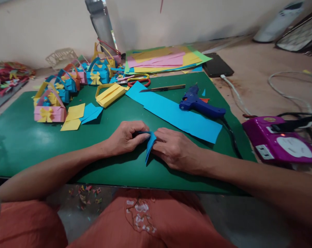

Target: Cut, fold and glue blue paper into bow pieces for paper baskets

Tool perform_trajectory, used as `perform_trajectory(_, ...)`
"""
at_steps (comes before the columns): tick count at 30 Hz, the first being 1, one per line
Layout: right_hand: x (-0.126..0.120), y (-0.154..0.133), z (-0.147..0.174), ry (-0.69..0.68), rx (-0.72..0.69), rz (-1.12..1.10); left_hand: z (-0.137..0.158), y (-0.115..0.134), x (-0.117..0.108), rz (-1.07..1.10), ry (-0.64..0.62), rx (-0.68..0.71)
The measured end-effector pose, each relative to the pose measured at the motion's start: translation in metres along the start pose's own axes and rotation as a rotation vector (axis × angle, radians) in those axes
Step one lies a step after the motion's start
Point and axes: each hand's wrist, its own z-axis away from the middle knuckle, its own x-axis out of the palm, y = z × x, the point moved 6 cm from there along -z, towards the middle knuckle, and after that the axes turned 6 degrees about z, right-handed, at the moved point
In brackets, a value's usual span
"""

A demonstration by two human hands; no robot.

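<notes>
A small folded piece of blue paper (150,146) stands tilted between my two hands, low over the green board. My left hand (130,137) pinches its upper left part between thumb and fingers. From the other side my right hand (172,146) grips it, and those fingertips are partly hidden behind the paper. Beyond my hands lies a long blue paper strip (181,117), with a blue glue gun (201,103) resting across its right part. A yellow folded paper basket (111,96) lies on its side farther left, near yellow paper pieces (73,116) and a blue paper piece (91,113).
Finished paper baskets (49,112) with bows crowd the back left. Scissors (140,81) and a cutter knife (163,88) lie near stacked coloured sheets (166,57). A phone (218,64) charges at the back right. A purple power strip (282,137) with cables sits beside the green board (114,175).
</notes>
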Motion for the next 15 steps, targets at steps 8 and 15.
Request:
perform_trajectory(8,0.0010,0.0011,0.0004,-0.013,0.007,-0.022,0.0011,-0.0006,0.0005,-0.001,0.000,0.003)
perform_trajectory(15,0.0007,0.0004,0.0006,-0.014,0.000,-0.048,0.0010,0.0008,0.0010,-0.025,-0.026,0.010)
